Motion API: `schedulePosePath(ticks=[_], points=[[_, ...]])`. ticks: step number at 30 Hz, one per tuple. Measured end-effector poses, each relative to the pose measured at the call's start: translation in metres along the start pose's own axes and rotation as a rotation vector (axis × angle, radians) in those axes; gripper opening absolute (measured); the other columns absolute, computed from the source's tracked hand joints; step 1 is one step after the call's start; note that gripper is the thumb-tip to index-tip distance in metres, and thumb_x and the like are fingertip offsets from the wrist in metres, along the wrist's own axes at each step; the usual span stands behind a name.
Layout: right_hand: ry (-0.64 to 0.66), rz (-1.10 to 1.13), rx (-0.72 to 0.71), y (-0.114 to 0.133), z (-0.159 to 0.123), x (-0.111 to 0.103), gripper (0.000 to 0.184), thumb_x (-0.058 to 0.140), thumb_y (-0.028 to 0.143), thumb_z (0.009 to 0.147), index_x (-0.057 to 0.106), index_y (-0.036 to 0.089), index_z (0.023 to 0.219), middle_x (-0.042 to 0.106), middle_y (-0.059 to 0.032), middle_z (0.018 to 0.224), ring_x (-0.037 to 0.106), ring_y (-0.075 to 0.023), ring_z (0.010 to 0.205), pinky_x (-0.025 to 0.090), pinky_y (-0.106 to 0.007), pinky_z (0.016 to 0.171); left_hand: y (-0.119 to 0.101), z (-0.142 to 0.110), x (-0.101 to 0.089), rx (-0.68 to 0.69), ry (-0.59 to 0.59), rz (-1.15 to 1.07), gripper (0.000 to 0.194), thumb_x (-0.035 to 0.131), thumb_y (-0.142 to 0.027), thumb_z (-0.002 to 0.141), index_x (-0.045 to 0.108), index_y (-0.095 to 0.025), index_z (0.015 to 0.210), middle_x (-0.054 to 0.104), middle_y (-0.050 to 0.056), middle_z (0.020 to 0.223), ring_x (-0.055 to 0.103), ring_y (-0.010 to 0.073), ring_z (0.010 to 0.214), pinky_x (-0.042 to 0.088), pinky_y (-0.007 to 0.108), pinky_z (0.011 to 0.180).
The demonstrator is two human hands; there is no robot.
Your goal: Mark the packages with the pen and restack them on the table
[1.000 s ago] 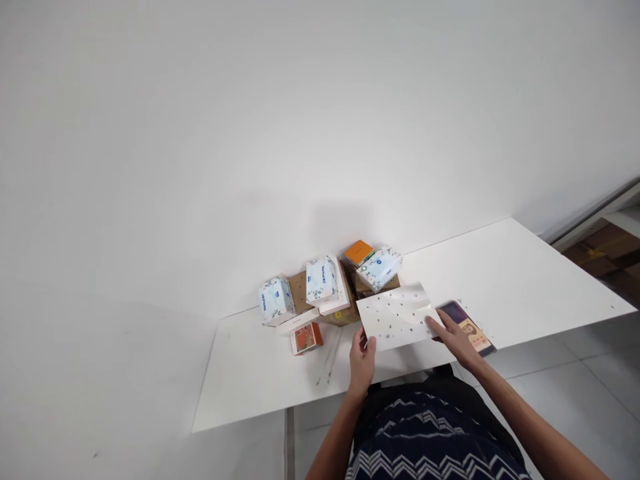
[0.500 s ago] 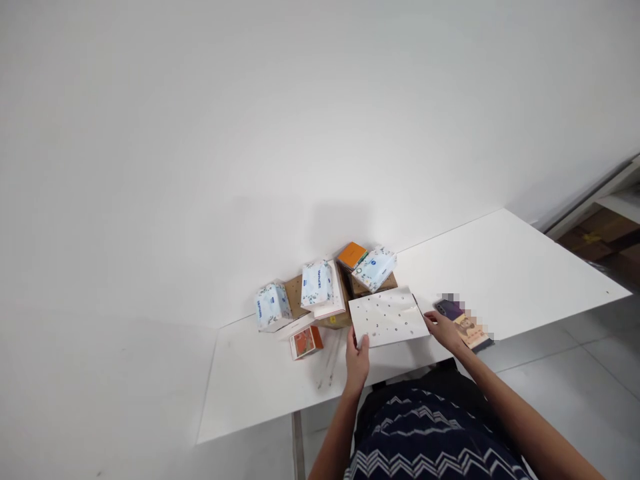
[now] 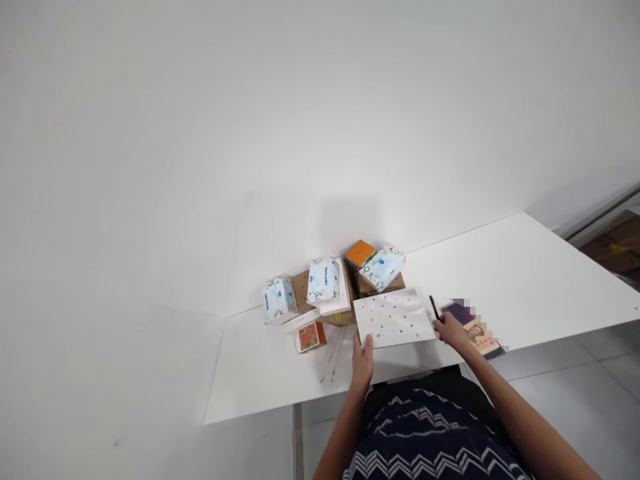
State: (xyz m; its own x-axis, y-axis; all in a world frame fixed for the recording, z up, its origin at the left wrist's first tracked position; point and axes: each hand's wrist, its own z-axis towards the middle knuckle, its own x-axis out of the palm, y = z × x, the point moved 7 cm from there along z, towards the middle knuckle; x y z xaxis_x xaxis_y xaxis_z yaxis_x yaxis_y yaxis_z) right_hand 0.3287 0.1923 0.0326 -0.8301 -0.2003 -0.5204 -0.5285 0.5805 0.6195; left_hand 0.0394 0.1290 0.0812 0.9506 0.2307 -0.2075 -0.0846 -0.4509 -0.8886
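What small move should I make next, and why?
Perhaps lower the spotted white sheet onto the white table: the left hand alone grips it, near its close left corner, a shadow beneath suggests it is raised, and the right hand is occupied with a dark pen-like stick.

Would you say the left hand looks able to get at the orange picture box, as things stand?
Probably yes: only slender sticks seem to lie between the left hand and the orange picture box, though that hand would likely need to release the dotted white paper first.
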Motion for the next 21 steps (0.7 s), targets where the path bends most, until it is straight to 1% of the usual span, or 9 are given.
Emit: schedulePosePath(ticks=[2,5,8,9,11,13,15,19,21], points=[[0.041,0.080,0.003,-0.008,-0.019,-0.001,0.034,0.042,0.019,0.080,0.055,0.010,0.110,0.065,-0.0045,0.067,0.060,-0.0152,0.052,0.043,-0.025,0.049,0.001,0.001,0.005,-0.002,0.010,-0.011,0.061,0.056,-0.056,0.083,0.047,-0.022,0.133,0.055,0.012,0.136,0.052,0.0251,0.124,0.040,0.037,0.103],[0.111,0.267,-0.021,-0.009,-0.038,0.004,0.051,0.043,0.019,0.076,0.048,0.009,0.125,0.059,0.0021,0.059,0.056,-0.0133,0.049,0.044,-0.024,0.047,-0.004,0.004,0.013,0.011,0.011,-0.023,0.063,0.055,-0.057,0.083,0.046,-0.022,0.134,0.052,0.012,0.139,0.050,0.0255,0.126,0.038,0.037,0.105],[0.123,0.547,-0.021,0.000,-0.038,0.006,0.063,0.049,0.021,0.071,0.044,0.006,0.132,0.058,0.0027,0.060,0.054,-0.0127,0.050,0.044,-0.024,0.047,-0.013,0.009,0.020,0.035,-0.002,-0.033,0.064,0.056,-0.057,0.082,0.047,-0.021,0.134,0.052,0.013,0.139,0.048,0.0262,0.128,0.036,0.037,0.107],[0.115,0.605,-0.012,0.003,-0.034,0.006,0.066,0.050,0.021,0.070,0.043,0.004,0.133,0.058,0.0023,0.061,0.053,-0.0127,0.051,0.044,-0.023,0.047,-0.015,0.011,0.021,0.042,-0.002,-0.035,0.064,0.057,-0.057,0.082,0.048,-0.020,0.134,0.052,0.013,0.139,0.048,0.0263,0.129,0.036,0.036,0.107],[0.099,0.644,0.002,0.008,-0.026,0.004,0.069,0.052,0.021,0.068,0.042,0.003,0.134,0.058,0.0020,0.062,0.053,-0.0128,0.052,0.043,-0.023,0.046,-0.020,0.015,0.025,0.049,0.005,-0.040,0.064,0.057,-0.057,0.082,0.048,-0.020,0.134,0.052,0.013,0.139,0.048,0.0263,0.129,0.036,0.036,0.107],[0.096,0.657,0.003,0.012,-0.019,0.002,0.068,0.052,0.020,0.067,0.044,0.003,0.133,0.057,0.0019,0.062,0.053,-0.0131,0.052,0.043,-0.024,0.046,-0.022,0.018,0.028,0.052,0.015,-0.043,0.064,0.055,-0.058,0.082,0.047,-0.021,0.134,0.052,0.013,0.139,0.048,0.0257,0.128,0.036,0.036,0.107],[0.089,0.664,0.000,0.015,-0.015,0.000,0.063,0.052,0.020,0.066,0.049,0.005,0.128,0.057,0.0013,0.064,0.054,-0.0131,0.053,0.043,-0.024,0.047,-0.024,0.020,0.030,0.067,0.019,-0.040,0.064,0.053,-0.059,0.084,0.046,-0.020,0.135,0.051,0.013,0.140,0.049,0.0250,0.128,0.035,0.035,0.107],[0.075,0.667,-0.013,0.018,-0.011,-0.001,0.047,0.052,0.019,0.065,0.059,0.011,0.111,0.058,0.0001,0.066,0.055,-0.0131,0.053,0.043,-0.025,0.047,-0.024,0.023,0.034,0.074,0.029,-0.044,0.063,0.051,-0.059,0.085,0.045,-0.021,0.135,0.050,0.013,0.140,0.049,0.0248,0.127,0.036,0.037,0.107],[0.075,0.666,-0.025,0.019,-0.010,-0.001,0.040,0.052,0.019,0.064,0.061,0.013,0.103,0.057,0.0002,0.065,0.055,-0.0130,0.052,0.043,-0.024,0.046,-0.023,0.024,0.034,0.064,0.018,-0.041,0.063,0.053,-0.059,0.083,0.046,-0.021,0.134,0.052,0.013,0.138,0.050,0.0253,0.126,0.037,0.037,0.106]])
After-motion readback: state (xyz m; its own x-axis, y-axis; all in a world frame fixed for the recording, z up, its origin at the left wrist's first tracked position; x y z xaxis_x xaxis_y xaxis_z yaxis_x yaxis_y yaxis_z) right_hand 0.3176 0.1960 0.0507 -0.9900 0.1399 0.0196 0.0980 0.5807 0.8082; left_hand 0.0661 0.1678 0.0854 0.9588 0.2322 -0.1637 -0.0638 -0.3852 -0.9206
